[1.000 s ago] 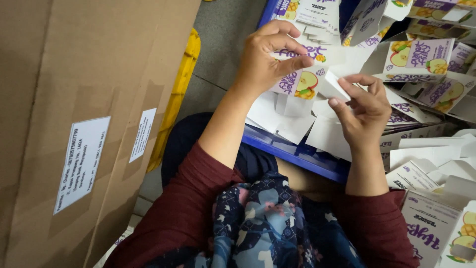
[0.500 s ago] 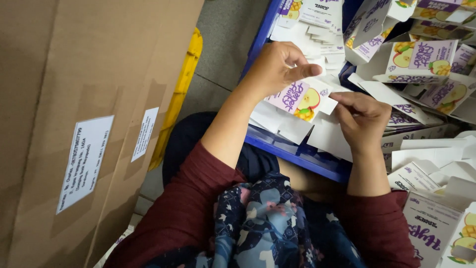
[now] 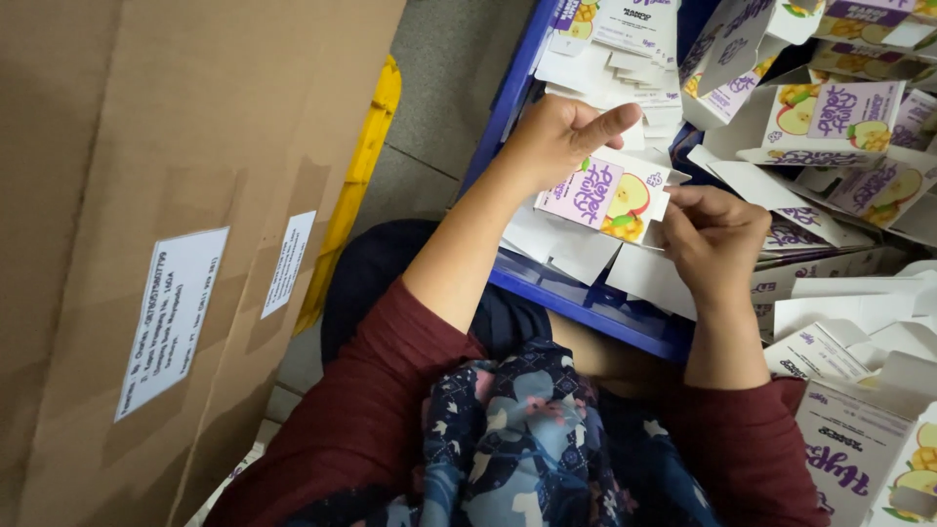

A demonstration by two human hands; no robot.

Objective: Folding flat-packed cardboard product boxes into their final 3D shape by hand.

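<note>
We see a small white-and-purple carton [image 3: 610, 198] with an apple and yellow fruit printed on it, held between our left hand [image 3: 558, 137] and right hand [image 3: 717, 234] above a blue bin [image 3: 586, 304]. Flat cartons [image 3: 625, 44] of the same print lie stacked at the bin's far end, and folded cartons [image 3: 830, 112] are piled to the right. More flat ones [image 3: 859, 459] lie at lower right. On our left stands a big brown box [image 3: 146, 195], taped, bearing two white rectangular labels: a larger label [image 3: 168, 317] lower down and a narrower label [image 3: 283, 263] beside it, both tilted.
</note>
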